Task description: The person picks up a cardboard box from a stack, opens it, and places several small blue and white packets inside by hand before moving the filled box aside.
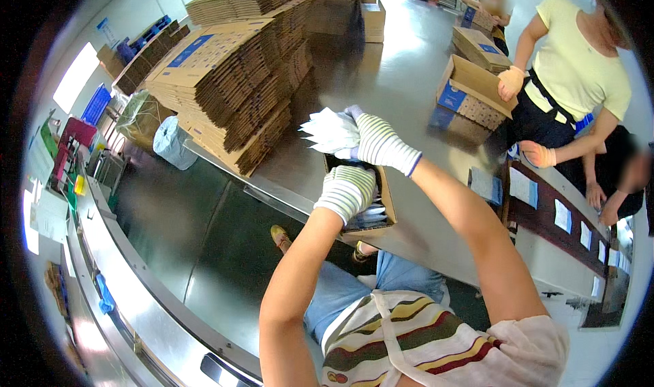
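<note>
Right hand (381, 142) fingers pinching white packets (330, 131), twelve o'clock of small carton (387, 203); left hand (346, 191) curled over carton's contents.

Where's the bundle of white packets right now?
In the head view, centre: the white packets are gripped in the right hand, above the open carton.

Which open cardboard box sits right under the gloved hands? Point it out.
The small open box at the steel table's near edge, beneath the left hand; the larger open box stands farther off by the co-worker.
</note>
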`<state>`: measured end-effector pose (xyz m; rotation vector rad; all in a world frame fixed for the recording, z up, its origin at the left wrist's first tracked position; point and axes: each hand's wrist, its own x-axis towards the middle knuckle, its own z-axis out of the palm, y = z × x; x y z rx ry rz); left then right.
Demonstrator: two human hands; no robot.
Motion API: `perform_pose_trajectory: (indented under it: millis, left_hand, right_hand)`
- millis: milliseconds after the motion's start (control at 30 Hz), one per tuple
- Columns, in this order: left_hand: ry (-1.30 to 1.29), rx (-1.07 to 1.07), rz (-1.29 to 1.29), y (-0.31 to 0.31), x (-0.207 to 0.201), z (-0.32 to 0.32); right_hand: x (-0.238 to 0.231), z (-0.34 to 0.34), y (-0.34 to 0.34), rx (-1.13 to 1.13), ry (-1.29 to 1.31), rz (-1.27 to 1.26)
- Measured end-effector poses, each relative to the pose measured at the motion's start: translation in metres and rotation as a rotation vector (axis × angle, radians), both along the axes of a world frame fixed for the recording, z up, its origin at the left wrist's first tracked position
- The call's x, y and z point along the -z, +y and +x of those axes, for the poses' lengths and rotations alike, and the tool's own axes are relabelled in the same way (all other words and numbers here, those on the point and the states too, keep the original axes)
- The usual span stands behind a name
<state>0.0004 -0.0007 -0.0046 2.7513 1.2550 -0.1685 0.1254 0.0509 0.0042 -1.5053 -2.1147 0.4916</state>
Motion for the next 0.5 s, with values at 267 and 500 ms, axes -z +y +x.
perform_pose_trajectory:
  millis: [267, 500]
  left_hand:
    - [-0.039, 0.069, -0.101, -0.016, 0.000, -0.005]
    - [-0.064, 0.206, -0.024, -0.005, 0.021, 0.005]
  right_hand:
    - [-0.020, 0.008, -0.032, -0.008, -0.362, -0.028]
    - [0.012, -0.002, -0.180, -0.620, -0.151, 0.317]
